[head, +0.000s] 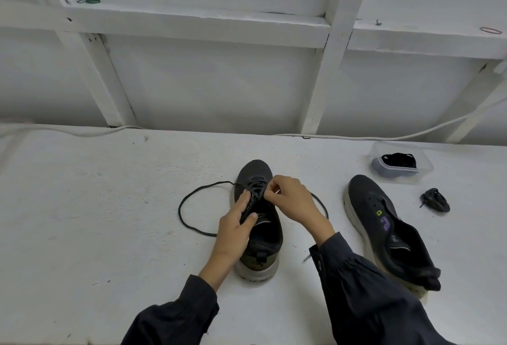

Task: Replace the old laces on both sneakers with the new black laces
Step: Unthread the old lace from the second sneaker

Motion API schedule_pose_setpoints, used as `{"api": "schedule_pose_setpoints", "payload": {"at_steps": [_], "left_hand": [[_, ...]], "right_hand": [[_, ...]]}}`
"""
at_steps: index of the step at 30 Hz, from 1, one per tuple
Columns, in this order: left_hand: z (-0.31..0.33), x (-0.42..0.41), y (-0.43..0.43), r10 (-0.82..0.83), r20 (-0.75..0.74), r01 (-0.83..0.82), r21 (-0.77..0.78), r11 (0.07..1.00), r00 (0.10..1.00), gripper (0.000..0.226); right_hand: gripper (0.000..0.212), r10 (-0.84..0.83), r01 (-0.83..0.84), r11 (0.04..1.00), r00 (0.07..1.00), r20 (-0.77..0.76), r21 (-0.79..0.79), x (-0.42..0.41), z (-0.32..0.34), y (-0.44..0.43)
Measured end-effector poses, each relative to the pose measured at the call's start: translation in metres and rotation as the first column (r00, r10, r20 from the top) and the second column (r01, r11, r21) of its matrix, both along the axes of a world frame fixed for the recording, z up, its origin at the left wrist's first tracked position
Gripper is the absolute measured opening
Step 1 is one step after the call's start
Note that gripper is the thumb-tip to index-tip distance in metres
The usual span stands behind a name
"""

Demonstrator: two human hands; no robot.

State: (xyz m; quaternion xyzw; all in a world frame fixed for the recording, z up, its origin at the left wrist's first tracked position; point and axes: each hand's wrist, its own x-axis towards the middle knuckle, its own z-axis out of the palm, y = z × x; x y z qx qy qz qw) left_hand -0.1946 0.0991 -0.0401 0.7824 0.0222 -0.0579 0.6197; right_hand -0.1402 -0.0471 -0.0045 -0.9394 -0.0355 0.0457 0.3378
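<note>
head view: the laced sneaker (269,235) stands on the white table (109,207) at 6 o'clock from the frame's middle, toe toward 12. the black lace (256,188) crosses its lower eyelets; one slack end loops out on the table toward 9, the other curves out toward 3. the left hand (236,229) lies over the tongue, forefinger straight along the crossings, and its thumb seems to pinch a strand. the right hand (290,199) has its fingers curled tight, nipping the lace near its pale tip just above the eyelets.

the lace looks thin, round and limp, so it will flop and twist; best held right at the stiff tip for threading. the shoe is soft dark knit on a thick pale foam sole, probably light enough to slide unless pinned.

at 3 o'clock the second sneaker (384,224) lies unlaced. at 1 a clear plastic box (422,158) holds black cord, with a bundled lace (436,200) near it at 2
</note>
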Motion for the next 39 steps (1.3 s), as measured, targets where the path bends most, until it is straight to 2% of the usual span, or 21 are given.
{"api": "schedule_pose_setpoints", "payload": {"at_steps": [2, 4, 6, 8, 9, 11, 15, 20, 23, 27, 31, 33, 36, 39], "left_hand": [[-0.001, 0.001, 0.000, -0.010, 0.011, 0.009, 0.014, 1.000, 1.000, 0.054], [-0.002, 0.001, 0.000, -0.004, 0.016, 0.003, 0.014, 1.000, 1.000, 0.054], [-0.002, 0.001, 0.000, 0.002, 0.017, -0.002, 0.010, 1.000, 1.000, 0.053], [-0.002, 0.001, -0.001, 0.008, 0.019, -0.008, 0.012, 1.000, 1.000, 0.052], [-0.002, 0.001, -0.001, 0.011, 0.021, -0.011, 0.012, 1.000, 1.000, 0.052], [-0.002, 0.000, -0.001, 0.013, 0.021, -0.013, 0.009, 1.000, 1.000, 0.052], [-0.002, 0.001, 0.000, 0.010, 0.018, -0.011, 0.017, 1.000, 1.000, 0.051], [-0.001, 0.001, 0.001, -0.002, 0.007, 0.002, 0.024, 1.000, 1.000, 0.050], [-0.001, 0.000, 0.001, 0.007, 0.008, -0.007, 0.014, 1.000, 1.000, 0.050], [-0.001, 0.000, 0.000, 0.005, 0.018, -0.006, 0.029, 1.000, 1.000, 0.050], [-0.002, 0.000, 0.001, -0.003, 0.018, 0.003, 0.041, 0.999, 1.000, 0.049], [-0.002, 0.000, 0.001, -0.002, 0.014, 0.001, 0.030, 1.000, 1.000, 0.050], [-0.002, 0.000, 0.000, 0.019, 0.013, -0.019, 0.014, 1.000, 1.000, 0.050], [-0.002, 0.000, 0.000, 0.024, 0.016, -0.024, 0.016, 1.000, 1.000, 0.050]], "right_hand": [[0.015, -0.021, 0.027, 0.997, 0.996, 0.082, -0.066, -0.001, -0.005, 0.003], [0.014, -0.031, 0.036, 0.998, 0.993, 0.112, -0.042, -0.001, -0.010, 0.004], [0.014, -0.060, 0.054, 0.979, 0.998, 0.024, 0.199, -0.001, -0.012, -0.004], [0.017, -0.041, 0.099, 0.886, 0.990, -0.135, 0.452, -0.003, -0.011, -0.016], [0.019, -0.008, 0.100, 0.857, 0.984, -0.181, 0.506, -0.005, -0.011, -0.021], [0.017, 0.031, 0.077, 0.853, 0.980, -0.196, 0.517, -0.010, -0.013, -0.024], [0.010, 0.000, 0.079, 0.868, 0.987, -0.159, 0.490, -0.007, -0.014, -0.020], [0.016, -0.128, 0.189, 0.809, 0.981, -0.147, 0.557, -0.006, -0.014, -0.015], [0.024, -0.044, 0.146, 0.805, 0.981, -0.187, 0.575, -0.009, -0.014, -0.018], [0.015, 0.009, 0.103, 0.819, 0.981, -0.192, 0.564, -0.010, -0.013, -0.023], [0.014, -0.103, 0.172, 0.811, 0.983, -0.152, 0.560, -0.002, -0.008, -0.025], [0.014, -0.180, 0.234, 0.776, 0.972, -0.149, 0.585, 0.002, -0.007, -0.027], [0.019, -0.076, 0.209, 0.757, 0.969, -0.234, 0.620, -0.003, -0.008, -0.028], [0.019, 0.056, 0.118, 0.810, 0.959, -0.277, 0.574, -0.011, -0.012, -0.027]]}}
